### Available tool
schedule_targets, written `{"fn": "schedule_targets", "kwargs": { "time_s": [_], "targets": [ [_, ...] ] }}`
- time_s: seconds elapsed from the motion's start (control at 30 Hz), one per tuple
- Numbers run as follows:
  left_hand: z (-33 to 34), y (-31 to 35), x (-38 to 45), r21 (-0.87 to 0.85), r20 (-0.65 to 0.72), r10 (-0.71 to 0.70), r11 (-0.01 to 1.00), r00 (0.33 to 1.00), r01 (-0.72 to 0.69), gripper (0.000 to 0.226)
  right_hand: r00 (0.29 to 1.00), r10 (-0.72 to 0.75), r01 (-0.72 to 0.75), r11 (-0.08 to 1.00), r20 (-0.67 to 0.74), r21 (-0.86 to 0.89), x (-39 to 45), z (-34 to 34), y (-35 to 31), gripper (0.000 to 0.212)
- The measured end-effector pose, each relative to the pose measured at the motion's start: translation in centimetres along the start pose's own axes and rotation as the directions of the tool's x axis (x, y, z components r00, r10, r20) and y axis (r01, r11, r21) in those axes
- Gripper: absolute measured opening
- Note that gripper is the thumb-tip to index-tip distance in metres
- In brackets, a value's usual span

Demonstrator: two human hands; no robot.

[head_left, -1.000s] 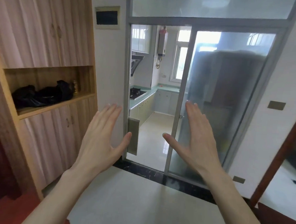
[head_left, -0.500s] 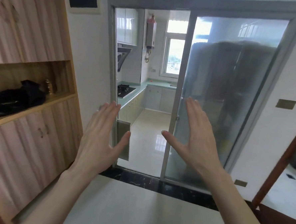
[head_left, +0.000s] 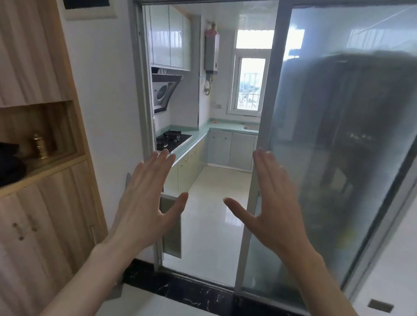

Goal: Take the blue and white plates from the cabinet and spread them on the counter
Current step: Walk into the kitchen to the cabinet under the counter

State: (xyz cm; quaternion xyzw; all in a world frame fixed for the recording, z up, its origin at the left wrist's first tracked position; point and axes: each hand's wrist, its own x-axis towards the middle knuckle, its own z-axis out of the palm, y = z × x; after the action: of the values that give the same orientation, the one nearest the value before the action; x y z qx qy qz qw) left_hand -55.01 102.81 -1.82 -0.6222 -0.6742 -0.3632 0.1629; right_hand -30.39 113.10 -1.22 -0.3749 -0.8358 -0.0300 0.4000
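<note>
the kitchen doorway (head_left: 214, 158) has been neared, left hand (head_left: 142, 210) and right hand (head_left: 276, 211) held flat, apart, empty; no plates reached yet.

No legible text, label, brand or number anywhere

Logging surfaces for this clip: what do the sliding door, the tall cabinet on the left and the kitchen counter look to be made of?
Sliding door: frosted glass in a grey metal-looking frame; shapes behind it blur. Tall cabinet: pale wood or wood-look laminate, matte, with streaked grain. Kitchen counter: smooth pale green slab, possibly stone or composite; too far to tell.
</note>
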Motion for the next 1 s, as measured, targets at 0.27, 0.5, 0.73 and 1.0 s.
{"fn": "schedule_targets", "kwargs": {
  "time_s": [0.27, 0.5, 0.73, 1.0],
  "targets": [
    [7.0, -5.0, 9.5, 0.021, -0.024, 0.021, 1.0, 1.0, -0.02, 0.082, 1.0, -0.022, 0.022, 1.0, 0.02, 0.009, 9.7, 7.2, 5.3, 0.106],
    [14.1, -10.8, 17.3, 0.016, -0.061, 0.024, 1.0, 0.998, -0.023, 0.081, 0.999, -0.022, 0.022, 1.0, 0.027, -0.004, 17.0, 14.4, 9.3, 0.107],
    [21.6, -18.8, 27.3, 0.001, -0.091, 0.023, 1.0, 0.996, -0.023, 0.083, 0.999, 0.019, -0.019, 1.0, 0.034, -0.017, 26.8, 24.4, 12.9, 0.107],
    [28.7, -28.4, 39.6, -0.011, -0.105, 0.097, 0.995, 0.99, -0.098, 0.081, 0.997, 0.077, -0.077, 0.996, -0.001, -0.035, 39.1, 34.0, 16.1, 0.109]
  ]
}}
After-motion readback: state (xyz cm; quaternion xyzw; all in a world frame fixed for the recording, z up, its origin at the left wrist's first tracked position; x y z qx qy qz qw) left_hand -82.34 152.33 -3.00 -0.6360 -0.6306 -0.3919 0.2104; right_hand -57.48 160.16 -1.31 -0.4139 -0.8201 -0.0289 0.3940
